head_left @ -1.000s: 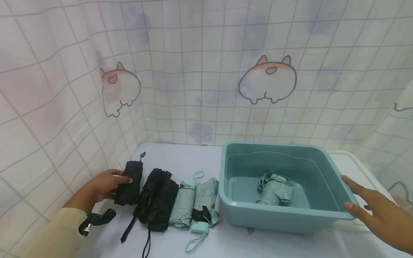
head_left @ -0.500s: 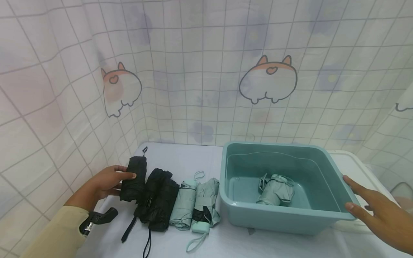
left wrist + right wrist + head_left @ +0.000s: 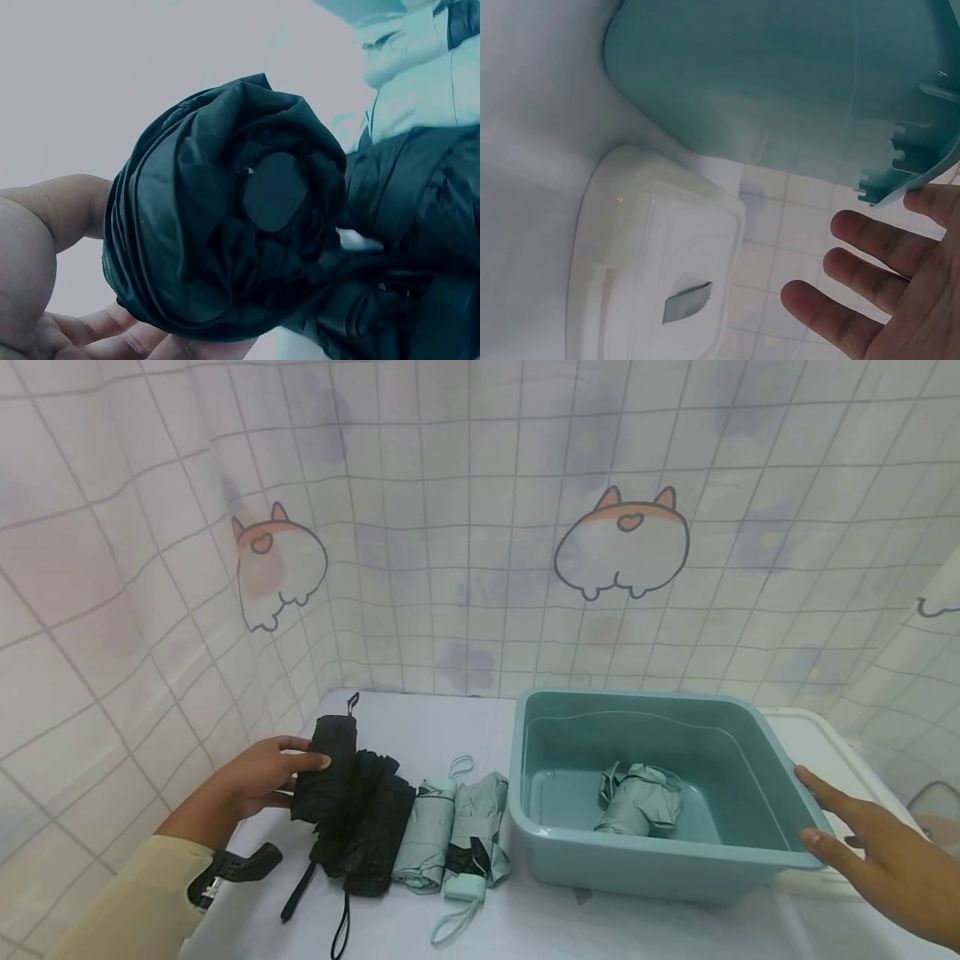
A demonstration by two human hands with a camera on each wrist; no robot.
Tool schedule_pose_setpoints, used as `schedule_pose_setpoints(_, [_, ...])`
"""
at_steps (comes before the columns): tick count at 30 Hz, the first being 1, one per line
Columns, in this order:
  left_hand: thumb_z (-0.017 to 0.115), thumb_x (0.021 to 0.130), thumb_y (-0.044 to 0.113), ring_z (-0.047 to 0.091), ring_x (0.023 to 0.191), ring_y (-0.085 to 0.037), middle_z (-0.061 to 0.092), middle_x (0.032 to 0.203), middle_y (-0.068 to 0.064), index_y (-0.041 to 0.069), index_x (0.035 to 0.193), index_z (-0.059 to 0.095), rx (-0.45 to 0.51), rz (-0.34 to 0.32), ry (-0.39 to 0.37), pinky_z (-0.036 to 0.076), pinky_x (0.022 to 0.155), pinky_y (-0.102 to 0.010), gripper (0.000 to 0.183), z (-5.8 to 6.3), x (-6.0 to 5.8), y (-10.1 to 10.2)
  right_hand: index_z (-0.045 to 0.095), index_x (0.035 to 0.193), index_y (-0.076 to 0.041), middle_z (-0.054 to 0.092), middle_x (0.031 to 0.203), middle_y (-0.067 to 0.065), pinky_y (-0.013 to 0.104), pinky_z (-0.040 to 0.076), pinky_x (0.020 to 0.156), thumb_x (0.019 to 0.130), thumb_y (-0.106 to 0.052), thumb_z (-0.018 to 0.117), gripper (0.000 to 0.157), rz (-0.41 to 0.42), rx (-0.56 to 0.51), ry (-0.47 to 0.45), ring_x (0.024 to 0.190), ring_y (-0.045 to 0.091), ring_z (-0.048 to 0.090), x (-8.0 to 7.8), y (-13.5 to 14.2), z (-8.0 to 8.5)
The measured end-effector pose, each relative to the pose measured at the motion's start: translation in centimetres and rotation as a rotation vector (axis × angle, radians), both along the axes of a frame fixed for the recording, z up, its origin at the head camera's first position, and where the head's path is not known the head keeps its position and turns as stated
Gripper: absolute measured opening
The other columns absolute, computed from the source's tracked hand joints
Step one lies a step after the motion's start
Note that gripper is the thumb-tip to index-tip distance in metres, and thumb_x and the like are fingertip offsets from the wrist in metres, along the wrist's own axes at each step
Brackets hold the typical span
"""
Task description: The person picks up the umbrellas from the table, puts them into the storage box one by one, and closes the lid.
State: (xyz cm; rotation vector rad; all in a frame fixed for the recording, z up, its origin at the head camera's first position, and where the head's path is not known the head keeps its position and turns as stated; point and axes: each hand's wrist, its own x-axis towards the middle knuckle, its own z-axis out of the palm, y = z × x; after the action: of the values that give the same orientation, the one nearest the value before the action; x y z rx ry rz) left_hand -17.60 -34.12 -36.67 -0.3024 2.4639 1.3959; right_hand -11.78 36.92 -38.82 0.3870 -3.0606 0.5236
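My left hand [image 3: 262, 777] grips a black folded umbrella [image 3: 326, 768] at the left end of a row, thumb on top. Its rolled end [image 3: 225, 225] fills the middle of the left wrist view, with fingers curled beneath. Two more black folded umbrellas [image 3: 380, 835] lie right beside it, partly covered by the held one. Then come two pale green folded umbrellas, one plain [image 3: 426, 843] and one with a black patch [image 3: 480, 814]. My right hand [image 3: 885, 860], fingers straight and spread, touches the right rim of a teal plastic bin [image 3: 622, 868].
Inside the bin lies another pale green umbrella [image 3: 637, 802]. A white lidded box [image 3: 675, 262] with a grey latch stands right of the bin. Grid-patterned curtains [image 3: 465, 527] hang behind and left of the white table [image 3: 420, 718].
My left hand has shifted the black umbrella to the right and slightly back, up against the other black umbrellas. My right hand and the bin have stayed in place.
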Motion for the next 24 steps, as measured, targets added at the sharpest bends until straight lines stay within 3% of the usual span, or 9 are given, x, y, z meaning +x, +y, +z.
schedule_pose_setpoints(24, [0.071,0.097,0.034,0.063,0.113,-0.041,0.058,0.129,-0.027,-0.006,0.153,0.027,0.069,-0.042,0.039,0.055,0.092,-0.054,0.081,1.8,0.4,3.9,0.007,0.163,-0.004,0.038,0.14,0.048,0.074,0.05,0.065,0.106,-0.037,0.055,0.082,0.001,-0.002,-0.025,0.104,0.069,0.054,0.0,-0.1,0.2])
